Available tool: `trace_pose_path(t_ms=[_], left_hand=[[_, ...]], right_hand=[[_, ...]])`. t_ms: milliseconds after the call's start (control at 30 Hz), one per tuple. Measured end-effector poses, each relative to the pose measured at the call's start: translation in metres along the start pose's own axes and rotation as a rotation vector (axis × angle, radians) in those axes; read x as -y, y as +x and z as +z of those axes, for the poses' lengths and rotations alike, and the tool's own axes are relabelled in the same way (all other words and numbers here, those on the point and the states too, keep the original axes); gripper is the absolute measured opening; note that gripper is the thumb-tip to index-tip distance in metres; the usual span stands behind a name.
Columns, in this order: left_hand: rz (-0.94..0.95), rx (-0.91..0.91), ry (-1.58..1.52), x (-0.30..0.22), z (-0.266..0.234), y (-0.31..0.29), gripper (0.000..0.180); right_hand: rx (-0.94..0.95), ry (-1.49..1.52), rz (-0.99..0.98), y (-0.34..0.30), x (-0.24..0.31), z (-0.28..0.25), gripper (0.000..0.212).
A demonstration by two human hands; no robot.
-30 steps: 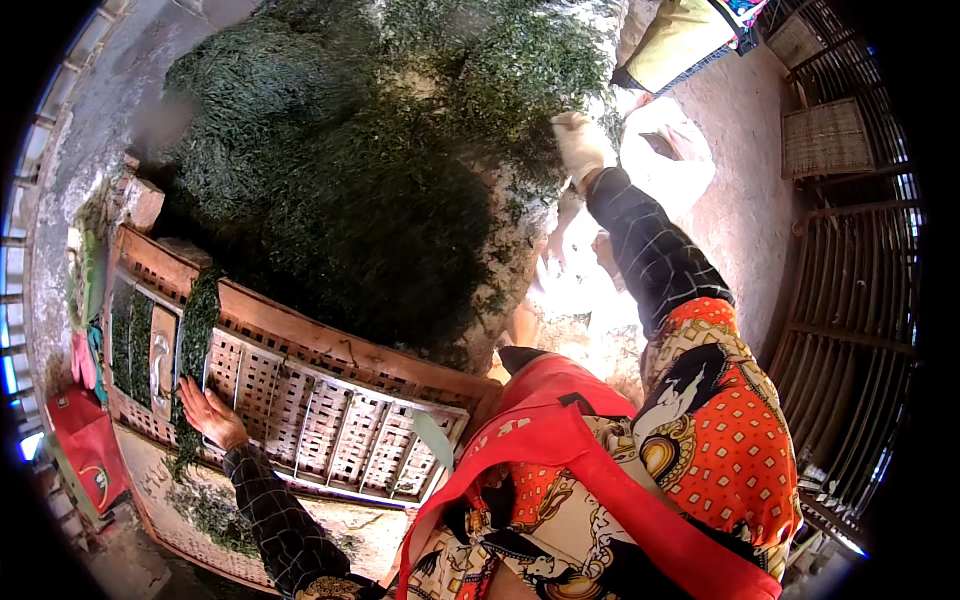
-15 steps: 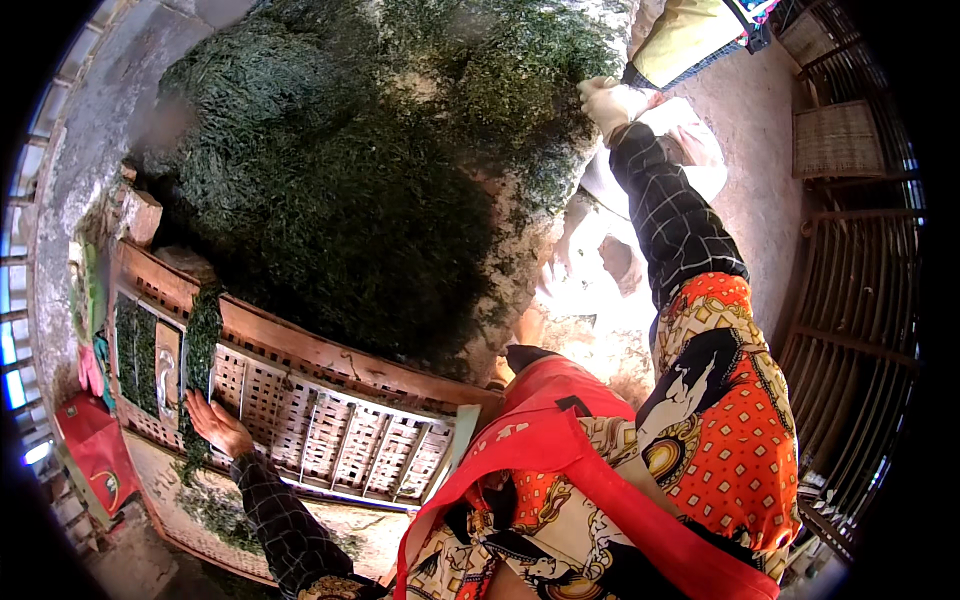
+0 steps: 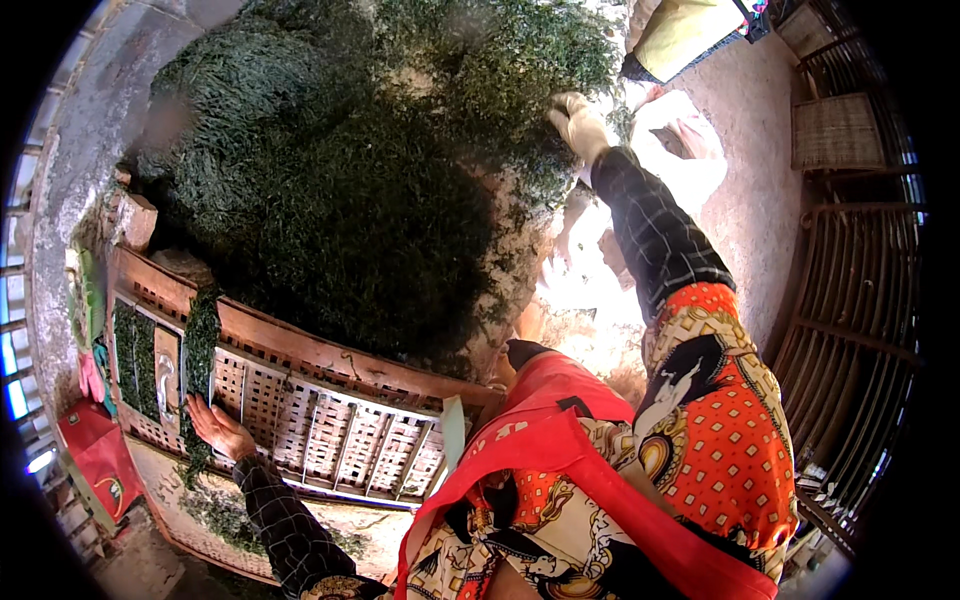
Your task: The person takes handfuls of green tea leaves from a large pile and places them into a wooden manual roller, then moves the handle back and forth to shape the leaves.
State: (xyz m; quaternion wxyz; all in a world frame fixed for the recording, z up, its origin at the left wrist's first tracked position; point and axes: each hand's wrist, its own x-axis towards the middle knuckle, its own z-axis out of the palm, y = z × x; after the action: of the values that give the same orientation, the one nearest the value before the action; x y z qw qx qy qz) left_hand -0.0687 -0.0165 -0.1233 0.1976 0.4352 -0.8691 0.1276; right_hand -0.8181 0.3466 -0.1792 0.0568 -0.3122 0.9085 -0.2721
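My left hand (image 3: 222,430) lies with stretched fingers against a narrow strip of dark green shredded strands (image 3: 203,345) across a slatted wooden tray (image 3: 330,430). Beside that strip, a wooden block with a metal handle (image 3: 167,370) sits in the tray, with more green strands on its other side. My right hand (image 3: 582,125), in a pale glove, reaches to the right edge of a large heap of the same green strands (image 3: 330,190). Its fingers are slightly bent and apart, and nothing shows in them.
A white sack (image 3: 700,160) lies on the floor right of the heap. Beyond it stands a yellow and dark bag (image 3: 685,40). A red bag (image 3: 98,455) is at the far left. Slatted racks (image 3: 860,270) line the right side.
My right hand has shifted left and slightly nearer, onto the heap's edge, its fingers less curled. My left hand stays at the green strip.
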Motion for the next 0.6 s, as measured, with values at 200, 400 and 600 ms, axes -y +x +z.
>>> trace_pose_path(t_ms=[200,400,600], left_hand=[[0.026,-0.038,-0.014,0.004,0.0,-0.001,0.048],[0.046,-0.036,0.017,0.004,0.003,0.003,0.047],[0.035,-0.03,0.043,0.003,0.003,0.0,0.046]], right_hand=[[0.018,-0.296,-0.047,-0.058,0.047,-0.001,0.093],[-0.235,0.069,0.172,-0.013,0.034,0.005,0.046],[-0.226,0.413,0.248,-0.024,0.017,0.016,0.041]])
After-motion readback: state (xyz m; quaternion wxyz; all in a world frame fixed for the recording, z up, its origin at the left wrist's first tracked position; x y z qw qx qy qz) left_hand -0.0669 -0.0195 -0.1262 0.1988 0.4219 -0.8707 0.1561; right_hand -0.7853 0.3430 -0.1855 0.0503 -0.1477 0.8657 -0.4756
